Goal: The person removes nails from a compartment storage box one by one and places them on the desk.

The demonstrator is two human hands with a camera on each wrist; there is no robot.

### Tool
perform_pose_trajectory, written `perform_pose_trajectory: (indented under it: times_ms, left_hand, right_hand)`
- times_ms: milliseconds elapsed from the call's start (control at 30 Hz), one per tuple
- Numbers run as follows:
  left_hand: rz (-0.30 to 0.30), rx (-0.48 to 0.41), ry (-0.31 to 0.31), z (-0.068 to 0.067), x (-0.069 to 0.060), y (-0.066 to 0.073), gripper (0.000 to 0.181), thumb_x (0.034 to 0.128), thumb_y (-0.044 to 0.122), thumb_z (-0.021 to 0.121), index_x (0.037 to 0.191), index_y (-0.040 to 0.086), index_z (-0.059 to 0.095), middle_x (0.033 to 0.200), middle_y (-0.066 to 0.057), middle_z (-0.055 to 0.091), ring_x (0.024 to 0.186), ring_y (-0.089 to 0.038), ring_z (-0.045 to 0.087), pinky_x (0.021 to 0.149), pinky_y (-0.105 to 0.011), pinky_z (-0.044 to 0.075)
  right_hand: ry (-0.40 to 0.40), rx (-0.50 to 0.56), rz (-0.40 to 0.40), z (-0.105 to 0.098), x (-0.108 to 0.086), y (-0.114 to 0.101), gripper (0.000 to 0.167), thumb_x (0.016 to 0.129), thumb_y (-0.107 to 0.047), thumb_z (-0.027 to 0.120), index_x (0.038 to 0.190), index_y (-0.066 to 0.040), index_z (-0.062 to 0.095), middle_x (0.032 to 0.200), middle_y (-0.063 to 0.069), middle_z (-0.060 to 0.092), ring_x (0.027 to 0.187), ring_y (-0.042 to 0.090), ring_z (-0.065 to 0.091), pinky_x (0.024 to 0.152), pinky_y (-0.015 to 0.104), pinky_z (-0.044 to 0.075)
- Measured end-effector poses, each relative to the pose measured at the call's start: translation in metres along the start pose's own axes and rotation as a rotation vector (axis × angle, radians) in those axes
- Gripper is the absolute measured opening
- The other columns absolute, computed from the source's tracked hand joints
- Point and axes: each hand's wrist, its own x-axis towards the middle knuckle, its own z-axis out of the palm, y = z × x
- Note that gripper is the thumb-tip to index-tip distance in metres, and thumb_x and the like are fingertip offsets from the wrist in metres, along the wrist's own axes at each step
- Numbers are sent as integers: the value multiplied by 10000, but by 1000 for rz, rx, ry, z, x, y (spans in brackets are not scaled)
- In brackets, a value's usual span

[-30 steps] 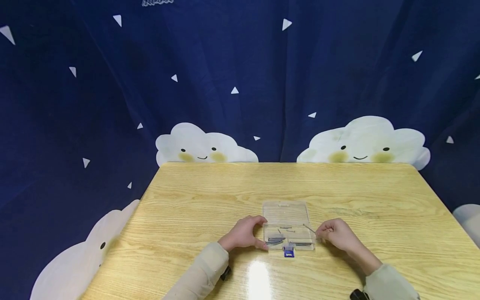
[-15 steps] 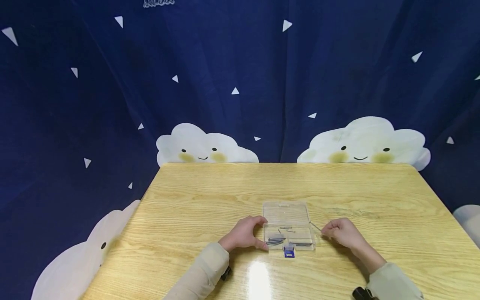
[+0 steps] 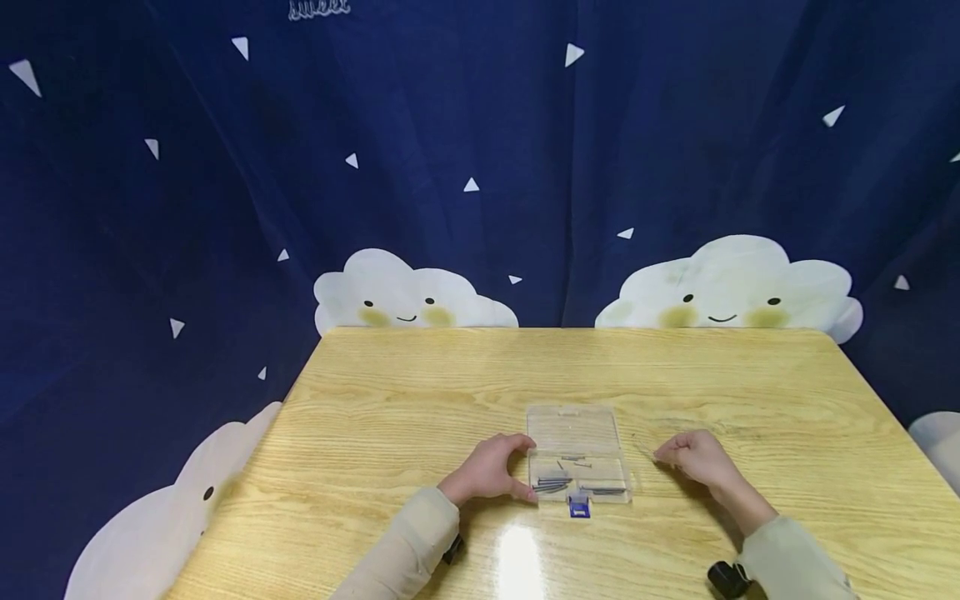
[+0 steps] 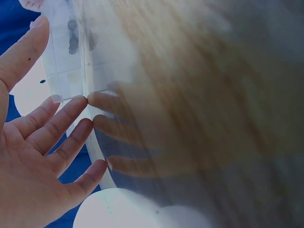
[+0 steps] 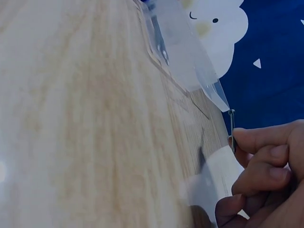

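A clear plastic box, lid laid back, stands on the table. Several nails lie in its front left compartment, more nails in the front right one, and shorter ones behind. My left hand holds the box's left end, thumb at the front corner and index finger towards the back; in the left wrist view its other fingers are spread, fingertips at the tabletop. To the right of the box my right hand pinches a nail between thumb and index finger, its head end up, apart from the box.
A blue latch hangs at the box's front edge. The wooden table reaches back to a dark blue curtain with white clouds and triangles. A black wrist device sits at the right cuff.
My right hand has moved to the right and slightly back, carrying the nail from over the box's right edge to beside it. My left hand and the box have stayed put.
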Motion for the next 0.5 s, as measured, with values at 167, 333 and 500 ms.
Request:
perform_pose_trajectory:
  times_ms: [167,333,500]
  left_hand:
    - [-1,-4,0,1,-1,0,688,616,384,825,1181,103,551,1092,5,617,1046,-169,531,962,-340,361]
    - [-5,1,-2,1,-1,0,694,621,395,819,1192,110,546,1099,9,613,1054,-166,528,982,-339,346]
    - [-3,-1,-5,1,0,0,696,623,390,819,1196,108,544,1101,7,615,1052,-159,532,1044,-356,268]
  right_hand:
    - [2,4,12,-5,5,1,201,865,-40,503,879,95,651,582,-9,516,424,65,304,460,260,362]
    - [10,6,21,-9,10,4,191,860,-48,525,849,91,655,503,-67,431,405,69,289,469,271,361]
    - [23,-28,18,-12,15,8,186,858,-41,522,762,76,632,717,108,635,402,79,301,474,276,384]
